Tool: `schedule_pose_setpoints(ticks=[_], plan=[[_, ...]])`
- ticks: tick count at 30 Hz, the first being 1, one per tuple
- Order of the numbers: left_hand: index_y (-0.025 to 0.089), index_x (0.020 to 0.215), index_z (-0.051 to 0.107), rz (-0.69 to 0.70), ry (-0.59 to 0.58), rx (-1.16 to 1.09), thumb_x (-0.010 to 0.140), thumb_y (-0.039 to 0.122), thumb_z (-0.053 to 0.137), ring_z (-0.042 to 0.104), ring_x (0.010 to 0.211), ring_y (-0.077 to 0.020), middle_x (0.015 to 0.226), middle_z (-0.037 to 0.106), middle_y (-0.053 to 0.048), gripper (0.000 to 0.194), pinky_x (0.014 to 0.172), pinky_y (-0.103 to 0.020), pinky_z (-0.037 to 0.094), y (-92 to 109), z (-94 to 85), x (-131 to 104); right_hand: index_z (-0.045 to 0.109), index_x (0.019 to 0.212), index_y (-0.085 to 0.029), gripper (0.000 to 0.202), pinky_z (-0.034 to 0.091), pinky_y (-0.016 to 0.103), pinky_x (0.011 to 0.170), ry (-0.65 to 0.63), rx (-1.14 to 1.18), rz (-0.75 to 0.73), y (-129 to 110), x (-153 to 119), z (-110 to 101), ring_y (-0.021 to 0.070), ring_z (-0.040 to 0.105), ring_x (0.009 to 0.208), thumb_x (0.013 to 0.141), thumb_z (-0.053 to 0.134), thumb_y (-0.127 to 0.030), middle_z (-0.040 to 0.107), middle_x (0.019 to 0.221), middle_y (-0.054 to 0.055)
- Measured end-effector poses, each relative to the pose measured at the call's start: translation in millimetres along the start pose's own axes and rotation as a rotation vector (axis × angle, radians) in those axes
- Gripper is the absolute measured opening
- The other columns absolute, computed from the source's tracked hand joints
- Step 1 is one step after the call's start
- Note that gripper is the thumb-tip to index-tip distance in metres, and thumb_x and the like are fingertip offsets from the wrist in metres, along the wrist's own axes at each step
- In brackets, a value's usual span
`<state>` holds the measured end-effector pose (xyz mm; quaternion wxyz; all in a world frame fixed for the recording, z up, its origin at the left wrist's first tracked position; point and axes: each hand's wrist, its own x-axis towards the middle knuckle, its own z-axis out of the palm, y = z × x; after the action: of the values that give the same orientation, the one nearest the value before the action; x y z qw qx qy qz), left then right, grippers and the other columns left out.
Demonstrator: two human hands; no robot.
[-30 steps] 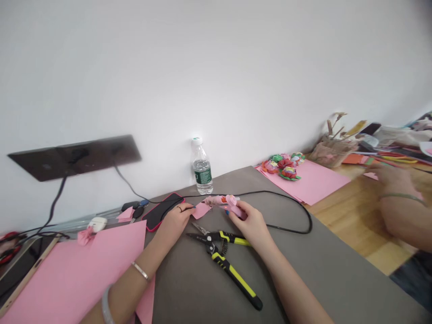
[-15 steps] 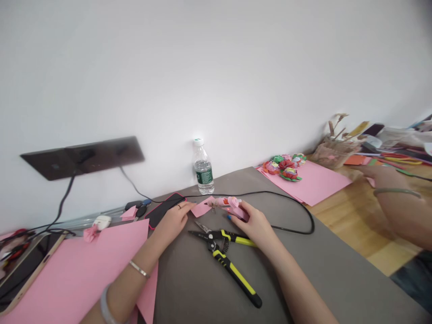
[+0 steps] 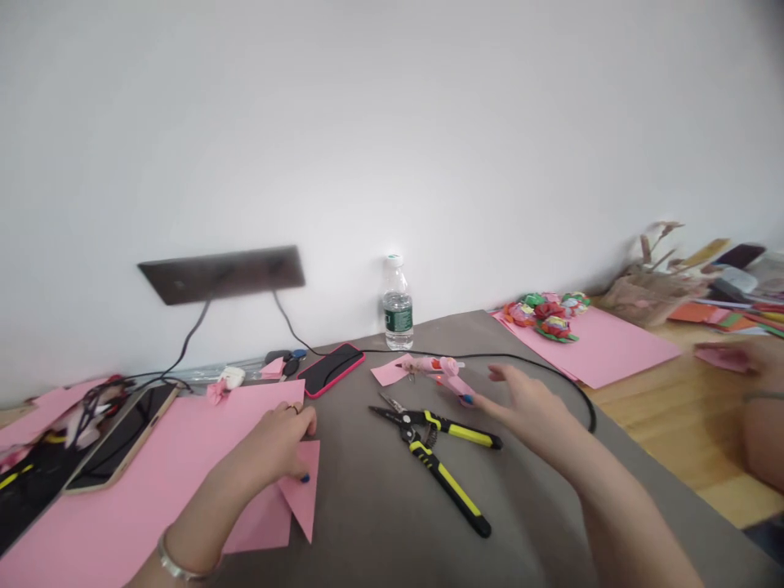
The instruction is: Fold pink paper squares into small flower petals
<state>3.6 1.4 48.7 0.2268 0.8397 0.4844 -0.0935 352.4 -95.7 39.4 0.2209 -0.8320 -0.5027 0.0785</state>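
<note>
My left hand [image 3: 275, 441] is closed at the right edge of the large pink sheet [image 3: 177, 457]. Its thumb presses on a smaller pointed piece of pink paper [image 3: 310, 461], with the fingers curled above it. My right hand [image 3: 527, 408] is open, thumb and fingers apart. Its thumb tip is by the handle of a pink glue gun [image 3: 444, 367], which lies with its nozzle on a small pink paper piece [image 3: 389, 371]. Just in front of the glue gun lie yellow-and-black pliers [image 3: 438, 465] with their handles spread.
A water bottle [image 3: 398, 306] stands against the wall. Phones [image 3: 334, 369] and a black cable lie on the desk. Paper flowers [image 3: 548, 312] rest on pink sheets [image 3: 630, 347]. Another person's hand [image 3: 763, 363] holds pink paper at the right.
My left hand has come back from the small pink piece beside the nozzle to the paper nearer me. My right hand has let go of the glue gun. The view has turned left.
</note>
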Motion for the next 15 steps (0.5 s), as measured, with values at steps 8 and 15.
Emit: schedule_pose_setpoints(ticks=[8, 15], plan=[[0.021, 0.068, 0.043, -0.006, -0.017, -0.159, 0.055, 0.017, 0.063, 0.04, 0.066, -0.0158, 0.076, 0.047, 0.003, 0.025, 0.055, -0.026, 0.025, -5.0, -0.8, -7.3, 0.055, 0.063, -0.021, 0.037, 0.034, 0.026, 0.049, -0.288, 0.121, -0.267, -64.0, -31.6, -47.4, 0.0179, 0.054, 0.055, 0.088, 0.045, -0.046, 0.061, 0.06, 0.003], [0.02, 0.074, 0.051, 0.13, -0.091, -0.506, 0.063, 0.023, 0.062, 0.042, 0.066, -0.0141, 0.071, 0.046, 0.005, 0.016, 0.059, -0.025, 0.03, -22.7, -1.4, -5.3, 0.06, 0.077, -0.021, 0.017, 0.038, 0.025, 0.056, -0.598, 0.41, -0.383, -140.4, -59.4, 25.8, 0.0163, 0.058, 0.064, 0.087, 0.047, -0.023, 0.068, 0.073, 0.002]])
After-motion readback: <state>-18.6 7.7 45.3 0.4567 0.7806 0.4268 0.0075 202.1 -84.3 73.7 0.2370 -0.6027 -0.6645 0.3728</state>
